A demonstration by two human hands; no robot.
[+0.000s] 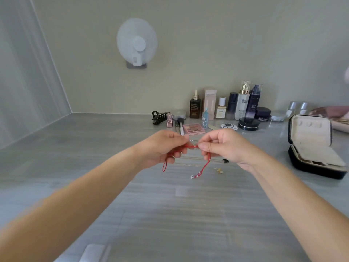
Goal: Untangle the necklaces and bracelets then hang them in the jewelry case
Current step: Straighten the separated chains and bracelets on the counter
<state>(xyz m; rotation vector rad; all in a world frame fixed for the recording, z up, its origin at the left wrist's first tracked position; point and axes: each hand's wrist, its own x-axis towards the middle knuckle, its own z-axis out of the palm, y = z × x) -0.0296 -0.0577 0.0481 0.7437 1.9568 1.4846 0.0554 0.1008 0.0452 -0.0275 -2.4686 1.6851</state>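
Left grip (164,146) and right grip (224,146) are pinching the red cord bracelet (205,165), best easing, not tugging, its tangle.

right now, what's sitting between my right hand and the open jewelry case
Nothing: in the head view, only bare grey tabletop separates the right hand from the jewelry case. That hand pinches the red cord bracelet.

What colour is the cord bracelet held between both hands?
The bracelet is red; the head view shows it.
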